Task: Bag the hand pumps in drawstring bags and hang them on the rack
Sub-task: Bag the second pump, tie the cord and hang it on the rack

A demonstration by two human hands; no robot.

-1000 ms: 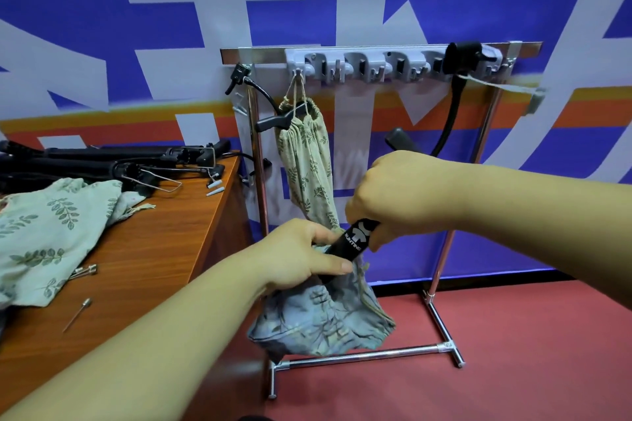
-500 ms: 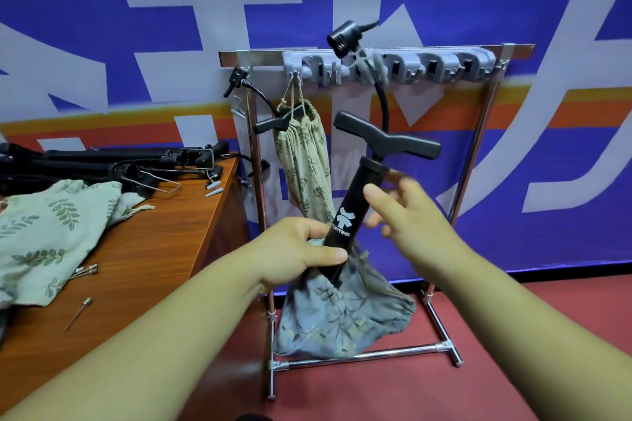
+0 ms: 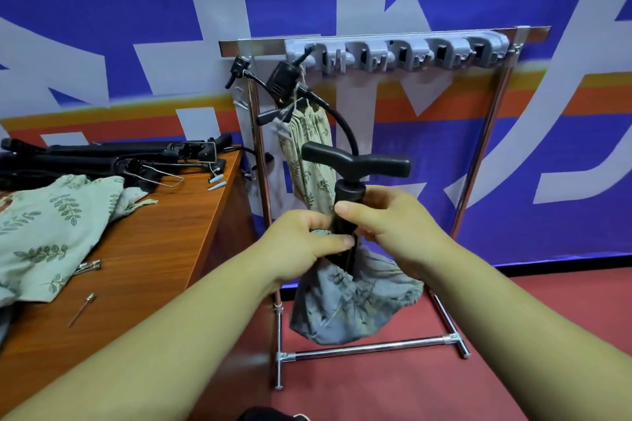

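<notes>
We see the left hand (image 3: 301, 244) pinching the gathered mouth of a grey-blue leaf-print drawstring bag (image 3: 352, 304), thumb pressed onto the cloth right against the barrel of a black hand pump (image 3: 349, 193). The right hand (image 3: 396, 229) is curled round that barrel just under its top cap. The pump stands nearly upright in front of the rack (image 3: 478, 161), its lower part inside the bag. Its upper barrel and T-handle (image 3: 355, 162) are still out in the open, and its hose (image 3: 345, 126) arcs up and to the left. The bag sags loosely below both hands, so we judge this pump to be only part-way bagged. On the rack's grey hook rail (image 3: 396, 55), the leftmost hook already carries a green leaf-print bag (image 3: 309, 161) with a pump handle poking from its mouth, which we count as one pump finished. The other hooks look free. To the left, on the wooden table (image 3: 171, 249), more black pumps (image 3: 102, 161) lie in a pile, how many we cannot tell, with more leaf-print bags (image 3: 44, 232) just in front of them and a loose inflation needle (image 3: 81, 309) near the table's front edge. For the pump in hand, we think the cloth must still be drawn up over the barrel, the hose tucked in, the cord pulled tight and the bag hung on a free hook. Then the same goes for each pump on the table, so most of the job appears to lie ahead.
</notes>
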